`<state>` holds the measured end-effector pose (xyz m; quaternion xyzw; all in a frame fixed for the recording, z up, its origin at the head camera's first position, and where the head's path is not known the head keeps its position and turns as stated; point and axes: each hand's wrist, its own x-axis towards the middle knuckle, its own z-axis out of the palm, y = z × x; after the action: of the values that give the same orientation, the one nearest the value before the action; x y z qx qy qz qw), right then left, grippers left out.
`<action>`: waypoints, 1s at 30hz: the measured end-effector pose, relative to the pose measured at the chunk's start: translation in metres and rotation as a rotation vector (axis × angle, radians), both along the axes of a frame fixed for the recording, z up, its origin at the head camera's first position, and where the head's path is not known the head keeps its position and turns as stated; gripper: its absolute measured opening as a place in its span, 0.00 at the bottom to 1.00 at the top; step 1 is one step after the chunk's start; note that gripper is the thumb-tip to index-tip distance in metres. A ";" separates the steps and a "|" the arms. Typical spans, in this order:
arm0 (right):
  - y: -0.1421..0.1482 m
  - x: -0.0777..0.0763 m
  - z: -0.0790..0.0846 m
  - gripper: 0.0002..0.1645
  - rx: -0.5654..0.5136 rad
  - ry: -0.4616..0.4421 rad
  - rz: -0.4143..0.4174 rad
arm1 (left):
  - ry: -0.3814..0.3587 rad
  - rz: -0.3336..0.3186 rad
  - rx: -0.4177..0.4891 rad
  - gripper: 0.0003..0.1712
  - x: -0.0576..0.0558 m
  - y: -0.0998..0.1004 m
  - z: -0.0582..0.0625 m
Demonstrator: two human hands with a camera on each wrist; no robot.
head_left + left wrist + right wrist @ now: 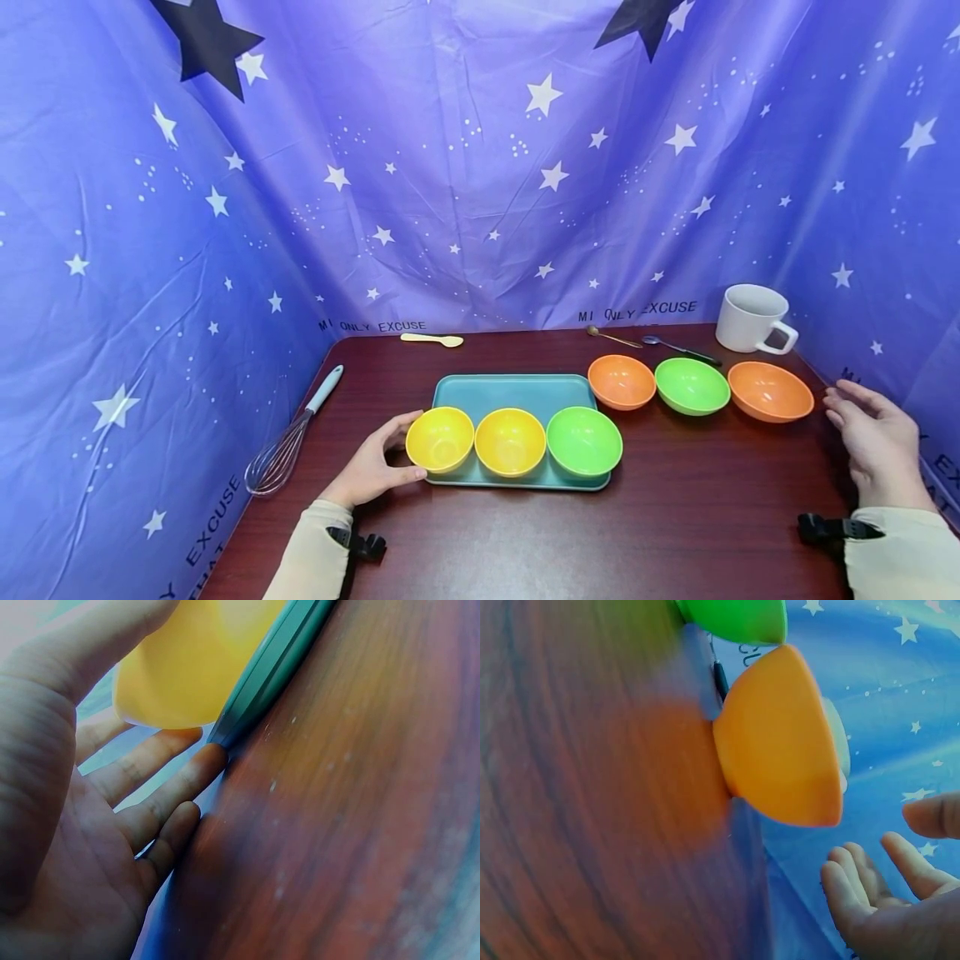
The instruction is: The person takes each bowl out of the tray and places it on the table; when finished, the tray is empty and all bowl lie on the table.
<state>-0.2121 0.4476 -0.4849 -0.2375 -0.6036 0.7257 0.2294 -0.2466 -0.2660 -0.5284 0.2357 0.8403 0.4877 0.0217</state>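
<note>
On the teal tray point(516, 390), far left, I saw a yellow bowl point(440, 442) gripped by the left hand point(372, 470); way right of the tray, right hand point(879, 440) hung near an orange bowl point(771, 393), fingers loosely apart.

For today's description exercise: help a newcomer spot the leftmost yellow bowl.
On the dark red table, find the teal tray bearing a row of three bowls. Take the yellow bowl at the left end. Unlike its yellow neighbour, it has the left hand beside it.

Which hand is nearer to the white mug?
Right. The right hand is in front and to the right of the white mug; the left hand is far left, by the leftmost yellow bowl.
</note>
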 end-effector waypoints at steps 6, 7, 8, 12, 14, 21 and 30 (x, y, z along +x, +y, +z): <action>-0.013 -0.001 0.016 0.22 -0.049 0.046 -0.194 | 0.003 -0.005 0.005 0.54 0.001 0.000 0.000; -0.015 -0.001 0.019 0.22 -0.060 0.066 -0.210 | 0.001 -0.005 0.006 0.54 0.001 0.000 0.000; -0.017 -0.001 0.021 0.22 -0.070 0.088 -0.222 | 0.000 -0.003 0.007 0.54 0.001 0.000 0.000; -0.025 -0.001 0.027 0.21 -0.065 0.151 -0.226 | 0.010 -0.010 0.017 0.54 0.001 -0.001 -0.001; -0.030 -0.001 0.030 0.20 -0.067 0.189 -0.189 | 0.021 -0.019 0.025 0.53 0.000 -0.001 -0.001; -0.047 -0.001 0.036 0.17 -0.088 0.372 0.127 | 0.017 -0.024 0.029 0.53 0.000 -0.001 -0.002; -0.091 -0.002 0.040 0.20 0.057 0.442 0.462 | 0.029 -0.024 0.035 0.53 0.000 0.001 -0.001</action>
<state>-0.2145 0.3569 -0.4447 0.0756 -0.5973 0.7753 0.1909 -0.2470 -0.2652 -0.5294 0.2528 0.8292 0.4984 0.0114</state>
